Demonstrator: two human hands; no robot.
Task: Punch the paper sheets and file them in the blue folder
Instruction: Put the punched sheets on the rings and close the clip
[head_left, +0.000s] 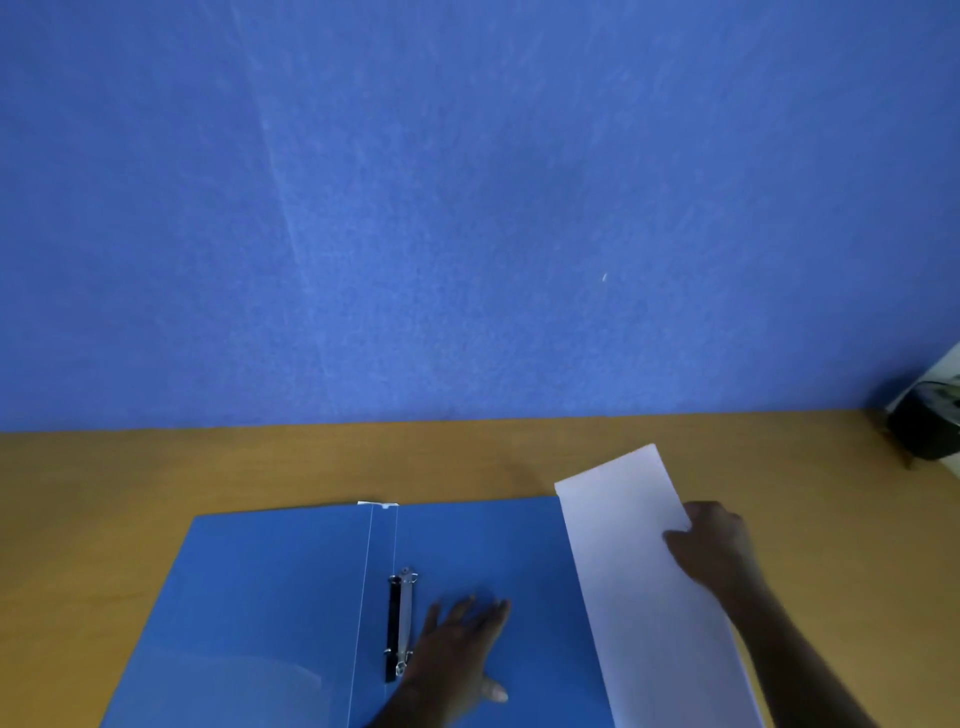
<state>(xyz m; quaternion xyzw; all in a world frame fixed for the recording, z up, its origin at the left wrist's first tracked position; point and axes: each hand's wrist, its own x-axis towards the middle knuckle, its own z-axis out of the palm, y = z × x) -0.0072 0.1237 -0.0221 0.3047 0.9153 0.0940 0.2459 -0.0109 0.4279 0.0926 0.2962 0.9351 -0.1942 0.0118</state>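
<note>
Head view, as I read it from my station: the blue folder (291, 597) lies open and flat on the wooden table (130, 493), its spine running away from the wearer and its metal ring clip (401, 623) sitting just right of the spine. The left hand (457, 649) rests palm-down on the folder's right inner cover, fingers (485, 613) spread flat and extended, thumb out to the right; it grips nothing and lies just beside the clip, its wrist edge close to the clip's near end. The right hand (714, 551) holds the paper sheets (634, 571) at their right edge, thumb on top of the sheets and the remaining fingers hidden beneath, so I record a pinch grip on the stack. The sheets overlap the folder's right edge, their left side over the blue cover; I cannot tell how far they are lifted from it. Between the two hands a strip of bare cover remains. A dark object (924, 426) stands at the far right of the table; I cannot identify it. A blue wall (467, 208) fills the background.
</note>
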